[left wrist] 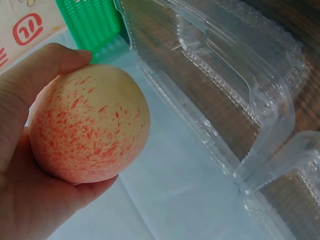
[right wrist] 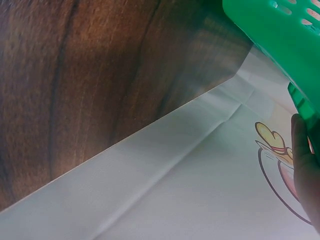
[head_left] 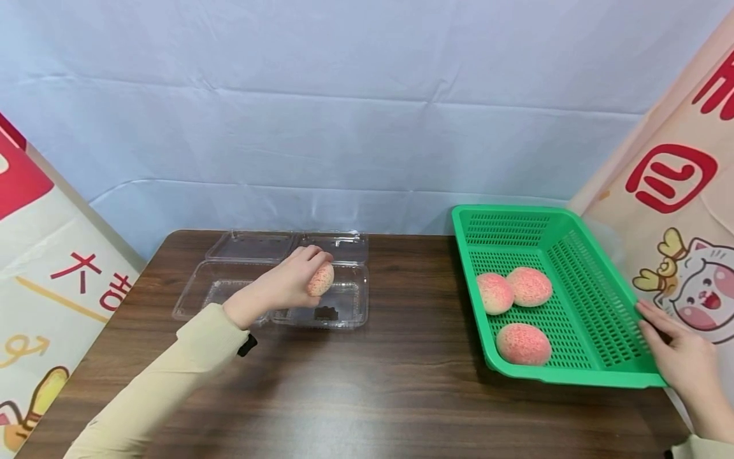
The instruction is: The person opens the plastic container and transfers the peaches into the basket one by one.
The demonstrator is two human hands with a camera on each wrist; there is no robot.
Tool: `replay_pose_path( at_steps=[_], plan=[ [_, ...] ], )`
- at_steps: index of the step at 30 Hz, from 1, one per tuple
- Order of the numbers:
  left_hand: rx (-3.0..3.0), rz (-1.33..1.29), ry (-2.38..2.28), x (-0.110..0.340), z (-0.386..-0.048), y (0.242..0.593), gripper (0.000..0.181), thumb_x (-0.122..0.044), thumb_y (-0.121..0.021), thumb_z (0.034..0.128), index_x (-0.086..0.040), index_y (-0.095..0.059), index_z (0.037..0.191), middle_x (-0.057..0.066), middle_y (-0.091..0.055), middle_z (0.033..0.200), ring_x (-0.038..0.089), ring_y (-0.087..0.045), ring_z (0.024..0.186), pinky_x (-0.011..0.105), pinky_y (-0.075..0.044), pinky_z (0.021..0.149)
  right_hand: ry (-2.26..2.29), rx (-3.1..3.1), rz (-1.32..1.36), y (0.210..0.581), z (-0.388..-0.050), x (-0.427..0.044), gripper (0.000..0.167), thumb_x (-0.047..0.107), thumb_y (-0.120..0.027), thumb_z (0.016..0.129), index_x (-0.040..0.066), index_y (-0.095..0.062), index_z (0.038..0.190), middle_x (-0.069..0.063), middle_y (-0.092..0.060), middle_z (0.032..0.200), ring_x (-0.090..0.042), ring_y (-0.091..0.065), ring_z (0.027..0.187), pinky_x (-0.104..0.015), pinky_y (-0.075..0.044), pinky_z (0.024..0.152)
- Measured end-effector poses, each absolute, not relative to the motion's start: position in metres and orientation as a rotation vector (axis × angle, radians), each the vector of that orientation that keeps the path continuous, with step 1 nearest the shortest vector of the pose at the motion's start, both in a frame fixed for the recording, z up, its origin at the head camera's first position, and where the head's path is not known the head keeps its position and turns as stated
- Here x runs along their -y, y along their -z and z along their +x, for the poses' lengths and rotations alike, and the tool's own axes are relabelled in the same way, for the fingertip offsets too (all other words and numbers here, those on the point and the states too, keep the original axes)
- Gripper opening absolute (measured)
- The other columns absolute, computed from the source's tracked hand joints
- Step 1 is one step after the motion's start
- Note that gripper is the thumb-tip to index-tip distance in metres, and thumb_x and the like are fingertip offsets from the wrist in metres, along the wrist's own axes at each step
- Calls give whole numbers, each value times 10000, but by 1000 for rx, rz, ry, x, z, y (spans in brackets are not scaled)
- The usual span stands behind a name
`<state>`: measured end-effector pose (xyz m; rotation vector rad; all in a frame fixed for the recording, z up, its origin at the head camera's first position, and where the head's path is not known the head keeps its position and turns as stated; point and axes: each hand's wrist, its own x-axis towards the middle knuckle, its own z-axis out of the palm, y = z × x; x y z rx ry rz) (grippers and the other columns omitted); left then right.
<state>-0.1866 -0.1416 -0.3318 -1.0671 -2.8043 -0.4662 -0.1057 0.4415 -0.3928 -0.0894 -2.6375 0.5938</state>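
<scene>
A cream peach (head_left: 321, 279) with red speckles is held by my left hand (head_left: 292, 278), fingers on top and thumb below. In the left wrist view, the same peach (left wrist: 92, 125) fills the grip of the left hand (left wrist: 30, 150). The hand hovers above a clear plastic clamshell box (head_left: 358, 306), its lid folded back. At the right, my right hand (head_left: 685, 357) grips the right rim of a green basket (head_left: 608, 280), also partly visible in the right wrist view. Three pink peaches lie in the basket: one at the left (head_left: 494, 294), one beside it (head_left: 530, 286), one in front (head_left: 524, 344).
A second clear clamshell box (head_left: 192, 290) adjoins the first on the left, lid also laid back. The dark wooden table (head_left: 390, 382) ends at a pale blue cloth wall (head_left: 344, 140). Printed panels flank both sides, the right one (head_left: 705, 255) close to the basket.
</scene>
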Motion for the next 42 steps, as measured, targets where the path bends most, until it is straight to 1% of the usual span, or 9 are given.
replay_pose_path(
  at_steps=[11, 16, 24, 28, 30, 33, 38, 42],
  plan=[
    [2815, -1083, 468, 133, -186, 330, 654, -103, -770, 563, -1, -514, 1157, 105, -504, 1050, 277, -475, 961, 388, -448, 835, -601, 2636, -86, 393, -105, -441, 372, 167, -434, 954, -44, -496, 1253, 540, -110, 1073, 228, -98, 1111, -479, -177, 1054],
    [2811, -1083, 456, 129, -186, 330, 658, -114, -778, 563, -3, -514, 1155, 103, -505, 1052, 275, -478, 964, 388, -449, 845, -606, 2620, -58, 392, -106, -442, 370, 165, -434, 952, -55, -503, 1241, 544, -121, 1080, 252, -99, 1088, -455, -161, 1066],
    [2825, -1085, 449, 123, -188, 331, 672, -137, -787, 566, -10, -511, 1166, 101, -501, 1068, 273, -479, 980, 380, -453, 847, -596, 2635, -71, 391, -105, -441, 372, 169, -428, 954, -53, -499, 1245, 548, -108, 1074, 246, -85, 1091, -502, -176, 1047],
    [2833, -1089, 456, 119, -188, 329, 673, -132, -789, 565, -21, -509, 1167, 97, -497, 1071, 280, -478, 997, 387, -452, 845, -609, 2623, -65, 391, -104, -440, 367, 164, -434, 952, -50, -501, 1241, 545, -124, 1081, 258, -98, 1080, -470, -169, 1058],
    [2837, -1090, 458, 117, -187, 329, 672, -130, -791, 568, -29, -507, 1168, 92, -496, 1067, 280, -477, 1005, 390, -454, 842, -614, 2620, -66, 391, -104, -440, 366, 162, -435, 951, -50, -499, 1243, 543, -127, 1082, 260, -100, 1078, -472, -172, 1057],
    [2843, -1092, 460, 113, -187, 328, 674, -122, -787, 569, -33, -504, 1174, 88, -495, 1063, 276, -475, 1011, 385, -456, 841, -619, 2630, -79, 392, -103, -440, 371, 162, -433, 953, -47, -492, 1253, 540, -119, 1081, 252, -95, 1085, -490, -178, 1050],
    [2838, -1110, 462, 109, -187, 327, 675, -111, -776, 567, -24, -503, 1179, 85, -500, 1067, 267, -471, 1010, 373, -445, 853, -619, 2634, -93, 392, -103, -439, 371, 159, -432, 954, -43, -491, 1259, 537, -114, 1079, 244, -95, 1092, -472, -174, 1055],
    [2812, -1138, 470, 106, -187, 325, 668, -110, -771, 568, -24, -506, 1174, 85, -502, 1068, 267, -471, 996, 372, -439, 851, -618, 2632, -95, 392, -104, -439, 370, 158, -430, 954, -44, -492, 1258, 539, -110, 1076, 232, -98, 1105, -489, -177, 1052]
  ],
)
